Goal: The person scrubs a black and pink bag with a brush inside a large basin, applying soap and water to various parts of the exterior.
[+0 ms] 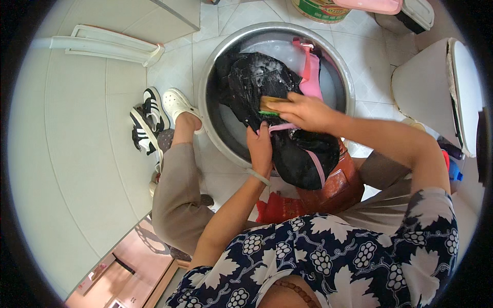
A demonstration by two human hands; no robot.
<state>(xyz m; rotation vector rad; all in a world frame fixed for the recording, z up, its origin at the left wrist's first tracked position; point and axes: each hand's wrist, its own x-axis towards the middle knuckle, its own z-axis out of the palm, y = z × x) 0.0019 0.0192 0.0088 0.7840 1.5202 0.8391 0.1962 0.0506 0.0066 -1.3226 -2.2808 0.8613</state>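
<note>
A large round metal basin (223, 144) of cloudy water stands on the floor. Wet black cloth (246, 82) with suds on it lies in the basin and extends over the near rim, where a pink strip shows. My right hand (308, 111) is closed around a wooden scrubbing brush (274, 101) with green bristles, pressed on the black cloth. Just below the brush, my left hand (260, 144) grips the edge of the cloth by a pink band. Pink fabric (311, 81) with a coral strap lies at the basin's right side. The cloth's near part rests over a reddish-brown object (339, 188).
Black-and-white sneakers (148, 123) stand by the left wall. A white toilet (423, 81) is at the right. Beyond the basin are a green patterned bucket (319, 11) and a pink container (373, 4). A white pipe (104, 46) runs along the left wall. Red cloth (279, 208) lies near my lap.
</note>
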